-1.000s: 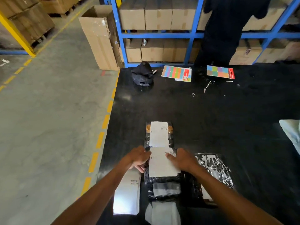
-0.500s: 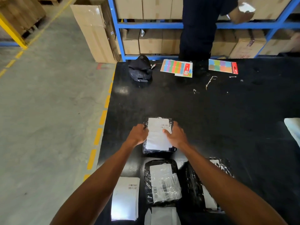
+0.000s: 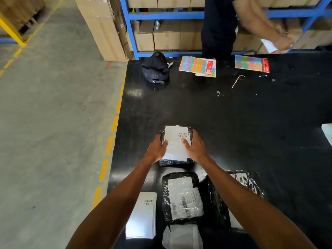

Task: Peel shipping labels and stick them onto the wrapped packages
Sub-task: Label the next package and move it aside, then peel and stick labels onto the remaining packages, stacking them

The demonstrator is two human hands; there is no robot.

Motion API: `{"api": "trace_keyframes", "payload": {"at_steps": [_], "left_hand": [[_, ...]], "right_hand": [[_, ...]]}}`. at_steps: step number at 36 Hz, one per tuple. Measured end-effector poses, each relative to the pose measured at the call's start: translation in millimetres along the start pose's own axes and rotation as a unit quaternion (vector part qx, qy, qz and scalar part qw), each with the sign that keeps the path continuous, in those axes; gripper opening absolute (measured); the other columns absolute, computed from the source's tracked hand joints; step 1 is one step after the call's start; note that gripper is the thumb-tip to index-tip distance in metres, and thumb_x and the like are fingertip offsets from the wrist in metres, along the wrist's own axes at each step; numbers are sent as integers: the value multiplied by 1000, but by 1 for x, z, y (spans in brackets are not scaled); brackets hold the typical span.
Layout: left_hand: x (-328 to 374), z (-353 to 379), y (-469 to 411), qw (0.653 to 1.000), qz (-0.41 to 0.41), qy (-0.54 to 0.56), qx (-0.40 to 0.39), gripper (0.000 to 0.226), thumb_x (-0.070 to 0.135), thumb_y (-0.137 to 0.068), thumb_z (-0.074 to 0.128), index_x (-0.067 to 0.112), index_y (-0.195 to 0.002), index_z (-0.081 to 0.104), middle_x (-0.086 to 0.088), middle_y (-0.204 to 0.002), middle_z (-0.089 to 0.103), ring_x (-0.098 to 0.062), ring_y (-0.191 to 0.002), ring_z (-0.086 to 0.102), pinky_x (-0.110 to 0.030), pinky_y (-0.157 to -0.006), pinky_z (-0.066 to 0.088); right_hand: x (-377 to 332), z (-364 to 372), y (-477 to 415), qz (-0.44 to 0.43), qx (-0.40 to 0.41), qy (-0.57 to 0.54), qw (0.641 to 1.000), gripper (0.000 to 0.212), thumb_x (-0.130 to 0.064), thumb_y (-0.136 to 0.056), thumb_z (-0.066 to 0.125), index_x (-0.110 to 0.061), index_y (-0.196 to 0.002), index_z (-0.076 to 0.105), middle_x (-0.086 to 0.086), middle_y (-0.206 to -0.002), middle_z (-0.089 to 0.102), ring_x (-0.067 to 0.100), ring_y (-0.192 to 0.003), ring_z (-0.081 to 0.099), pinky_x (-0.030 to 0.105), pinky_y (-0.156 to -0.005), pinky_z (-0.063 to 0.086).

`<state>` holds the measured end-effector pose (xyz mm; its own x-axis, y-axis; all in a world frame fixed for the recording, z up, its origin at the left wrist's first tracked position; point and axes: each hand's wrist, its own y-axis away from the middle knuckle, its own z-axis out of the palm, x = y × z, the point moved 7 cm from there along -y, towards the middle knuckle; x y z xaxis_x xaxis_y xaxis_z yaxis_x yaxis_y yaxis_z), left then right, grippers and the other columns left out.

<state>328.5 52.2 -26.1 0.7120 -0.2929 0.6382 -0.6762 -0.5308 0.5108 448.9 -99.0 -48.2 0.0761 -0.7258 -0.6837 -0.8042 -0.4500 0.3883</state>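
A black wrapped package (image 3: 177, 161) with a white shipping label (image 3: 176, 141) on top lies on the black table (image 3: 233, 123). My left hand (image 3: 157, 148) grips its left side, thumb on the label. My right hand (image 3: 195, 147) grips its right side, thumb on the label too. Nearer me lies a second wrapped package (image 3: 181, 196) bearing a printed label. A third shiny wrapped package (image 3: 246, 184) sits to the right, partly hidden by my right forearm. A stack of label sheets (image 3: 142, 214) lies at the near left edge.
At the table's far side are a dark cap (image 3: 156, 69), two packs of coloured sticky notes (image 3: 197, 66) and small scraps. A person (image 3: 221, 24) stands beyond it at blue shelving with cartons. White paper (image 3: 181, 236) lies at the near edge. The table's left edge drops to concrete floor.
Both hands carried the labelled package from near me to further out on the table, onto where another labelled package lay, uncovering the second package; now they hold it there. The person behind shifted right.
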Motion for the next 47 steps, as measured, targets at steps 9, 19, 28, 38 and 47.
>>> {"api": "trace_keyframes", "payload": {"at_steps": [9, 19, 28, 38, 47], "left_hand": [[-17, -12, 15, 998, 39, 25, -39, 50, 28, -104, 49, 17, -151, 37, -7, -147, 55, -24, -131, 55, -38, -111, 42], [-81, -43, 68, 993, 90, -71, -35, 46, 15, -98, 62, 14, -143, 50, -7, -145, 56, -24, -130, 58, -30, -105, 44], [-155, -47, 130, 972, 55, -202, -106, 74, 24, -90, 74, 22, -154, 37, -1, -158, 41, -23, -143, 43, -32, -117, 35], [-230, 1, 162, 938, 45, -322, -119, 105, 58, -80, 73, 32, -160, 10, 6, -169, 3, -29, -156, 1, -51, -126, 12], [-237, 10, 163, 920, 122, -366, -75, 86, 61, -91, 57, 37, -159, 12, 3, -169, 4, -28, -157, 0, -54, -125, 5]], "right_hand": [[-6, -7, 12, 21, 10, 44, 999, 81, -46, -101, 53, -9, -161, 11, 17, -163, 24, 37, -148, 30, 50, -118, 31], [-59, 5, 99, -180, 163, 162, 956, 41, -32, -98, 54, -14, -135, 54, 10, -137, 55, 30, -125, 54, 47, -98, 43], [-56, 122, 189, -291, -80, 249, 920, 28, -37, -98, 56, -17, -116, 61, 7, -118, 67, 28, -109, 65, 36, -91, 48], [13, 208, 242, -254, -100, 453, 849, 116, -60, -80, 72, -2, -160, 9, 24, -167, 10, 39, -156, 7, 68, -114, -21], [9, 206, 240, -242, -105, 444, 856, 98, -59, -81, 71, -5, -154, 35, 17, -159, 40, 32, -151, 31, 61, -117, -18]]}}
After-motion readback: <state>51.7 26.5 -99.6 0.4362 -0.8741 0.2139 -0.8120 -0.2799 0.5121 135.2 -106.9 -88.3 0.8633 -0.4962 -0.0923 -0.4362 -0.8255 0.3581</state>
